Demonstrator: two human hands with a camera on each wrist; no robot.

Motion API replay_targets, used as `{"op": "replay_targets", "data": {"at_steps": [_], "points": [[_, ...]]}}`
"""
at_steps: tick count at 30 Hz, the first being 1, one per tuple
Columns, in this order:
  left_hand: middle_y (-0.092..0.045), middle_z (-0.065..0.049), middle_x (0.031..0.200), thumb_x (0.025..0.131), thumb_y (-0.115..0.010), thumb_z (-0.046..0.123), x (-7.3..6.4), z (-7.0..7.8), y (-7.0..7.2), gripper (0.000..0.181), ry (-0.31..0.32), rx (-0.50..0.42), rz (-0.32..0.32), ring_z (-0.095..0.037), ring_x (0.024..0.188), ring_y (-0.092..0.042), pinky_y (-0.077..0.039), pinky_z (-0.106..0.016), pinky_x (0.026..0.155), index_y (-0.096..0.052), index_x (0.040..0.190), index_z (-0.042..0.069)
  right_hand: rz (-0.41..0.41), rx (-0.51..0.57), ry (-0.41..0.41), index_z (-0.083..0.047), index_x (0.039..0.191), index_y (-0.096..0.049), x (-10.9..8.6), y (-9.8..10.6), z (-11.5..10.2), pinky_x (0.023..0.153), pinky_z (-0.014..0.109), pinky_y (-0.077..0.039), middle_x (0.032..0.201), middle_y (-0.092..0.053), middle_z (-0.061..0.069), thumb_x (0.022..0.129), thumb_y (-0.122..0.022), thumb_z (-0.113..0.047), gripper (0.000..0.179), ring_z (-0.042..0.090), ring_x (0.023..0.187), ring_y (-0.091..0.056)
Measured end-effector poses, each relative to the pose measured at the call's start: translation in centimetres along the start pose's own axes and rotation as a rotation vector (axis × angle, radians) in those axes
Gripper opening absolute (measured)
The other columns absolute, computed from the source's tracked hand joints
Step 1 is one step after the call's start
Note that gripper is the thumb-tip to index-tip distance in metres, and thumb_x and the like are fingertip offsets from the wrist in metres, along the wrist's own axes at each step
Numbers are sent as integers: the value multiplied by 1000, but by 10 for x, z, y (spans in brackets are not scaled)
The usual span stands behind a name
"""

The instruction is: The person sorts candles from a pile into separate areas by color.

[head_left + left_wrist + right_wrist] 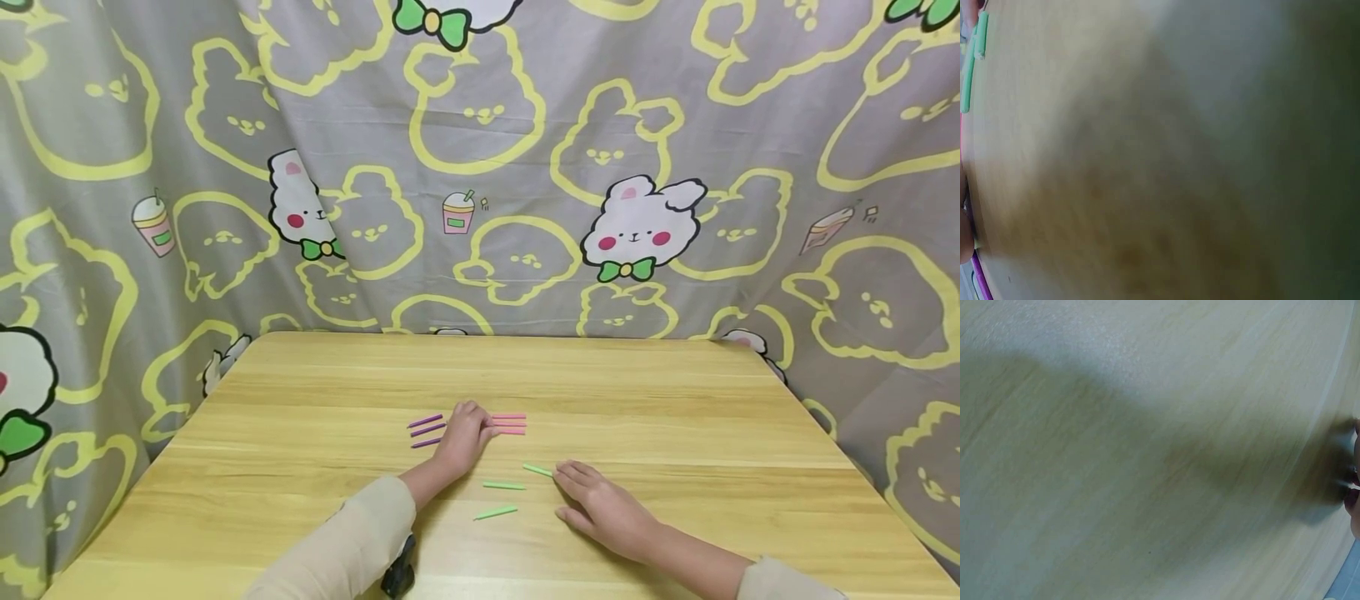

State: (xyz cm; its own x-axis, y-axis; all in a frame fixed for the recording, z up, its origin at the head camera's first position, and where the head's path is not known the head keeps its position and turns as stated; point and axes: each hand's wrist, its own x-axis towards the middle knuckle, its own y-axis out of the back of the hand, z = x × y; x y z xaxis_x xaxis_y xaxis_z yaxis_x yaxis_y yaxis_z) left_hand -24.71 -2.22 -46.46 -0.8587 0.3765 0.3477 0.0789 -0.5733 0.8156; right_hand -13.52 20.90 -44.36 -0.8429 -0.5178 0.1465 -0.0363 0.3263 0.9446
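Note:
In the head view my left hand lies between two groups of slim crayons. Its fingers are curled, with thumb and forefinger pinching at the left ends of the pink crayons, whose ends they cover. Just left of that hand lie three purple crayons, slanting slightly; the lower ones run up to the hand. My right hand rests palm down, fingers extended and thumb apart, its fingertips on the right end of a green crayon. Two more green ones, a middle crayon and a nearer crayon, lie loose.
The wooden table reaches back to a grey patterned curtain, which also hangs along both sides. A black device sits below the left sleeve. Both wrist views show mostly blurred, shadowed tabletop, with fingers at their edges.

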Motion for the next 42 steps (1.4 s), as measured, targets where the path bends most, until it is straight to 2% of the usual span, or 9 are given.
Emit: {"op": "replay_targets", "data": {"at_steps": [5,10,16,18,23,32,38,42], "points": [[-57,-3,84,86,-63,23,0,-1,-1,17,-1,4,-1,-16,83,-47,-44,-31,81,-62,83,6,-3,0,-3,3,126,-53,0,-1,1,98,48,-41,132,-53,18,92,-56,-31,48,36,124,-47],[-56,-3,85,86,-64,21,-1,-2,-1,16,1,-18,-6,-15,83,-46,-44,-28,74,-62,84,5,-2,-1,-6,3,126,-53,0,-1,1,98,48,-41,132,-53,18,92,-56,-30,48,36,124,-47],[-56,-3,86,86,-64,22,-2,-1,1,17,0,-40,-14,-16,84,-47,-45,-29,75,-62,86,5,0,-3,-6,3,126,-53,0,-1,1,98,48,-41,132,-53,18,92,-57,-30,48,36,124,-47],[-57,-4,89,87,-63,21,-2,0,4,17,-5,-62,-9,-17,88,-48,-46,-30,79,-63,88,5,-4,-1,-7,3,126,-53,0,-1,1,98,48,-41,132,-53,18,92,-56,-31,48,36,124,-47],[-58,-6,95,87,-62,19,1,5,14,16,-46,-146,49,-22,96,-50,-47,-36,86,-63,94,4,-13,2,-9,3,127,-52,0,0,1,98,48,-41,133,-52,19,92,-56,-31,48,37,125,-46],[-58,-4,91,85,-65,14,-2,10,32,11,-111,-240,190,-20,92,-51,-47,-33,82,-64,92,6,-15,1,-8,3,127,-52,1,-1,1,98,48,-41,133,-52,19,92,-56,-30,48,36,125,-46],[-61,-2,91,85,-65,16,-12,9,33,11,-85,-341,209,-17,93,-52,-47,-35,81,-65,92,8,-1,-3,-5,3,127,-52,1,-1,1,97,48,-42,132,-52,19,92,-57,-29,48,37,124,-47],[-60,1,90,85,-65,17,-20,9,32,9,-72,-366,187,-15,90,-53,-47,-33,77,-65,91,11,5,-10,3,3,126,-53,1,-1,1,97,48,-42,131,-53,20,92,-56,-30,48,37,123,-47]]}}
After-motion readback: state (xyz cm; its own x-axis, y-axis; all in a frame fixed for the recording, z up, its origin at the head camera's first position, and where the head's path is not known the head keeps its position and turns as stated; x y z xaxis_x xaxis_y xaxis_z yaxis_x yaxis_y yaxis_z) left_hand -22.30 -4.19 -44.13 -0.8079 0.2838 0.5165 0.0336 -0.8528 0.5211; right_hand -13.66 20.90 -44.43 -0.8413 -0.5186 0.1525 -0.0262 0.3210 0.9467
